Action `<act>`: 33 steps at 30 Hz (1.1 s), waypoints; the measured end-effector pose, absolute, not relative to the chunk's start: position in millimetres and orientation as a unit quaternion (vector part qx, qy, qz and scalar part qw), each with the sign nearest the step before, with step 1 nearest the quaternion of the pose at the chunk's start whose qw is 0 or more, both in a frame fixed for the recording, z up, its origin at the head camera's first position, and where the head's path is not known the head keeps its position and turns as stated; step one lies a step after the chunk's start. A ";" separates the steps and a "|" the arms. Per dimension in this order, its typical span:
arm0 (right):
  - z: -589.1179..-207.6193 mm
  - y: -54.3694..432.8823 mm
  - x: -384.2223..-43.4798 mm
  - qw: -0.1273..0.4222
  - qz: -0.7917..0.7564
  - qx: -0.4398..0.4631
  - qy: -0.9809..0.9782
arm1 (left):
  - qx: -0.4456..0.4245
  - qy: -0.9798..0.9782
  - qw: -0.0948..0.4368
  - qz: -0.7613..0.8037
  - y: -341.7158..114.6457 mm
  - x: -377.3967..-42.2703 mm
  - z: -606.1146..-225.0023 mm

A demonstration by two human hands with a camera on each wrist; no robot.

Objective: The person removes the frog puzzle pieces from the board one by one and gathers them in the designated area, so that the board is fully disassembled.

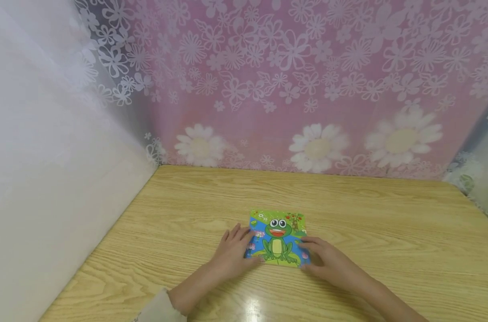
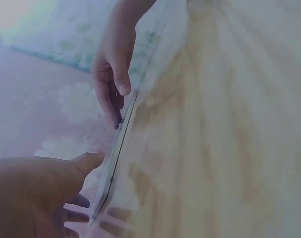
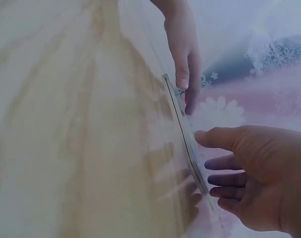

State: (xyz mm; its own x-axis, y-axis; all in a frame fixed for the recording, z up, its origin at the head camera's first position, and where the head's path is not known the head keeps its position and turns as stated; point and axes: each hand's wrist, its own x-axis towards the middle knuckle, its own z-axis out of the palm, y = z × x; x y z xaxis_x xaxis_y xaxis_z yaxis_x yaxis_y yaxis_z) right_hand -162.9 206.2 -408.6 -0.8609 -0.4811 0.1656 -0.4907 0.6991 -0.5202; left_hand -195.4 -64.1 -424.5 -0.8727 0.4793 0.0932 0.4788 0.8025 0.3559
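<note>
Frog pic board (image 1: pixel 277 245) flat on bench (image 1: pixel 372 223), btwn L hand (image 1: pixel 233 254) & R hand (image 1: pixel 330 264); both sets of fingers (image 3: pixel 227 180) extended, apart, at its L/R edges resp. Firm contact unclear.

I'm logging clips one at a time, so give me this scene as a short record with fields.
object: frog picture board, flat, picture side up
surface: wood-grain table
left hand: at the board's left edge
right hand: at the board's right edge
backdrop: pink, with white flowers
</note>
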 end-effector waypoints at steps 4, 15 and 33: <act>-400.0 197.4 -167.9 0.017 0.276 0.273 -0.922 | 0.231 0.956 0.000 0.183 -65.5 -202.4 -423.7; -385.1 162.3 -218.7 -0.013 0.312 0.281 -0.908 | 0.206 0.965 0.039 0.159 -68.6 -206.1 -422.4; -400.3 130.7 -278.7 -0.051 0.327 0.254 -0.909 | 0.213 0.968 0.052 0.122 -64.6 -210.1 -414.7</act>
